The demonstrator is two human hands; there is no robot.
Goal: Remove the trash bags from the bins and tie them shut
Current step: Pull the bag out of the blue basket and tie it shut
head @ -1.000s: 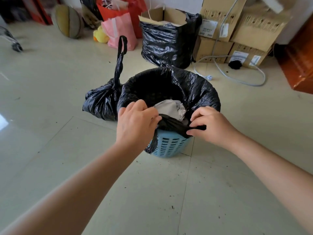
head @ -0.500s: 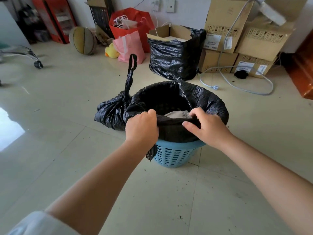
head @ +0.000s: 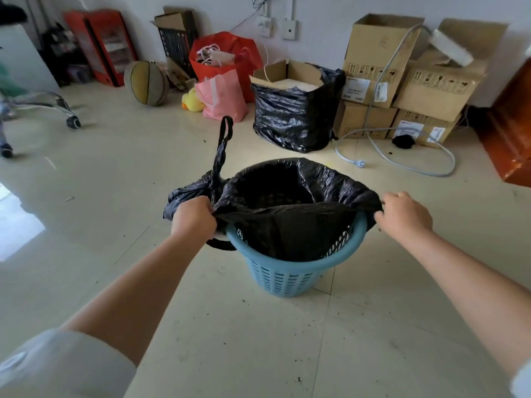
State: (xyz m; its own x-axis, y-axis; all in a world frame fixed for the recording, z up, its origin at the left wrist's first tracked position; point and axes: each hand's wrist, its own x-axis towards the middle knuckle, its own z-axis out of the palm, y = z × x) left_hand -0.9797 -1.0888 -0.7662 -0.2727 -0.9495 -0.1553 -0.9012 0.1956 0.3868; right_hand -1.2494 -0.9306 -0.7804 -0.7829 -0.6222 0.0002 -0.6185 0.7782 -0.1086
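- The left hand [head: 193,217] grips the near-left edge of the black plastic trash bag [head: 287,208], fingers curled round it.
- The right hand [head: 403,216] pinches the bag's right edge, pulled off the rim.
- The bag sits in the round blue slotted plastic bin [head: 284,271] on the tiled floor [head: 115,173].
- A tied black bag [head: 186,193] lies just beside the bin's left.

One head-worn wide-angle view, looking forward and down, close over blue bin [head: 290,271]; cardboard boxes [head: 379,58] along far wall.
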